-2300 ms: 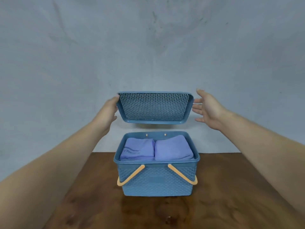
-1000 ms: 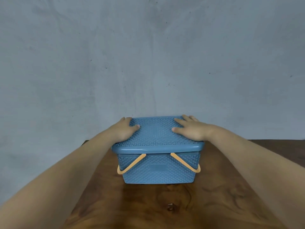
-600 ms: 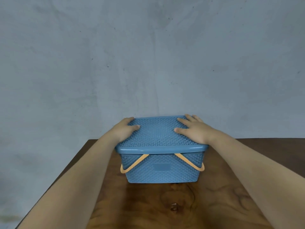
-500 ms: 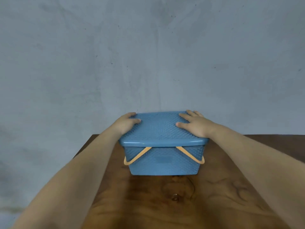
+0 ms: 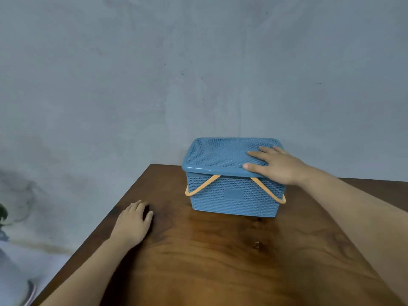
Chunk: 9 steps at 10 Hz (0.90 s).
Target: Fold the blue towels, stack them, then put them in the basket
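Observation:
A blue perforated basket (image 5: 234, 197) with orange handles (image 5: 202, 186) stands on the far part of the brown wooden table (image 5: 220, 261), close to the wall. Its blue lid (image 5: 220, 154) sits on top and hides the towels inside. My right hand (image 5: 276, 165) lies flat on the lid's right side with straight fingers. My left hand (image 5: 133, 223) rests palm down on the table, to the left of and nearer than the basket, holding nothing.
A grey wall (image 5: 198, 74) rises right behind the table. The table's left edge (image 5: 106, 221) runs diagonally past my left hand. Beyond it at far left are a dark leaf (image 5: 2, 214) and a blurred pale floor.
The lid came down onto the basket over the towels and both hands pressed on it. My left hand has since left the lid and dropped to the table. The view shifted left.

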Motion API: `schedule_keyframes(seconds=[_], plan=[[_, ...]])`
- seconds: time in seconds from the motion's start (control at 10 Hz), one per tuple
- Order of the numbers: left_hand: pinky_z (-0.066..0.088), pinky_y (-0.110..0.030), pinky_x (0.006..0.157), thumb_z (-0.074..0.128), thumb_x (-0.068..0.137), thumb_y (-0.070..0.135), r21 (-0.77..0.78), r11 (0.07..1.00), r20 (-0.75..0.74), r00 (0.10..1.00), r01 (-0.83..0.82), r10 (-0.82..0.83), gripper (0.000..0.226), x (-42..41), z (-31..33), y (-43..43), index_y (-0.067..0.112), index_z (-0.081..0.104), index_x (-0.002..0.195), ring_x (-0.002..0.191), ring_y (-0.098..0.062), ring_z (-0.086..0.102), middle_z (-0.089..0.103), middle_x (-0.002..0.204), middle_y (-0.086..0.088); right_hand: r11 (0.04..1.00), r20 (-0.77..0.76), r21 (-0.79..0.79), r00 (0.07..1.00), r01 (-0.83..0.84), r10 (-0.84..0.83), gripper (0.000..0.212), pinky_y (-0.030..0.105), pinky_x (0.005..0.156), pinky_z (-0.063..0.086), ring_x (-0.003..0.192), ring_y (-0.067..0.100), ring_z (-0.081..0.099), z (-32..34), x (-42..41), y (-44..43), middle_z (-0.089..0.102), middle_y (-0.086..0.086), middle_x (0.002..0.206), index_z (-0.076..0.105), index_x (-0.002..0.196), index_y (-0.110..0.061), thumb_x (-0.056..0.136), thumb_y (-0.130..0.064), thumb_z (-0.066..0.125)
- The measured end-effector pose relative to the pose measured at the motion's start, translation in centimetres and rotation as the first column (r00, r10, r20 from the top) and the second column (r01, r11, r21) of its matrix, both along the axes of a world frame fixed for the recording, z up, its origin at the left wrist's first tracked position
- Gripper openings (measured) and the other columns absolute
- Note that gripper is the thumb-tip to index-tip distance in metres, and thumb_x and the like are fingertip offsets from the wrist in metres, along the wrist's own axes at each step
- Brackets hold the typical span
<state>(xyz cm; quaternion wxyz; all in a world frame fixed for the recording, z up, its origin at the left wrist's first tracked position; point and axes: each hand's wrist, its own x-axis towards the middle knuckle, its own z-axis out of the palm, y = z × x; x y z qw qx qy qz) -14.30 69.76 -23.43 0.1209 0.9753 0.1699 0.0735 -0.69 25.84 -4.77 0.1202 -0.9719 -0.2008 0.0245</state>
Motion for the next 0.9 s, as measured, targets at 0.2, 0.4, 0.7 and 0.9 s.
schedule_keyframes(seconds=[0.2, 0.4, 0.7, 0.9], plan=[[0.036, -0.040, 0.122, 0.043, 0.105, 0.052, 0.029, 0.999, 0.094, 0.995, -0.045, 0.042, 0.050, -0.2, -1.0, 0.0, 0.025, 0.055, 0.146, 0.147, -0.022, 0.045, 0.054, 0.155, 0.001, 0.999, -0.033, -0.002, 0.999, -0.037, 0.037, 0.107, 0.060, 0.129, 0.011, 0.163, 0.027, -0.005, 0.2, 1.2, 8.7, 0.008, -0.012, 0.176, 0.019, 0.160, -0.060, 0.065, -0.111, 0.024], [0.036, -0.038, 0.121, 0.042, 0.104, 0.055, 0.010, 0.999, 0.113, 0.993, -0.046, 0.045, 0.050, -0.3, -1.1, 0.2, 0.029, 0.055, 0.144, 0.146, -0.019, 0.045, 0.053, 0.154, 0.005, 0.999, -0.027, 0.025, 0.999, -0.045, 0.046, 0.119, 0.062, 0.128, 0.011, 0.163, 0.033, -0.004, 0.0, 4.2, 19.7, 0.011, -0.009, 0.176, 0.021, 0.159, -0.060, 0.054, -0.116, 0.020], [0.036, -0.039, 0.121, 0.041, 0.106, 0.053, 0.051, 0.997, 0.129, 0.990, -0.057, 0.050, 0.047, -0.4, -1.1, -0.3, 0.028, 0.056, 0.143, 0.146, -0.020, 0.046, 0.053, 0.154, 0.005, 0.993, 0.022, 0.110, 0.999, -0.042, 0.040, 0.120, 0.060, 0.128, 0.015, 0.162, 0.033, 0.004, -0.1, 4.7, 22.4, 0.019, -0.006, 0.175, 0.032, 0.159, -0.054, 0.056, -0.115, 0.024], [0.041, -0.043, 0.115, 0.043, 0.106, 0.046, 0.103, 0.987, 0.056, 0.990, 0.120, -0.126, 0.042, -0.4, 4.4, -4.6, 0.031, 0.050, 0.145, 0.141, -0.019, 0.048, 0.054, 0.149, 0.009, 0.966, 0.387, 0.196, 0.919, -0.166, 0.079, 0.054, 0.051, 0.112, 0.040, 0.145, 0.020, 0.039, -2.8, 1.8, 19.5, 0.052, -0.008, 0.151, 0.058, 0.143, -0.034, 0.100, -0.065, 0.049]])
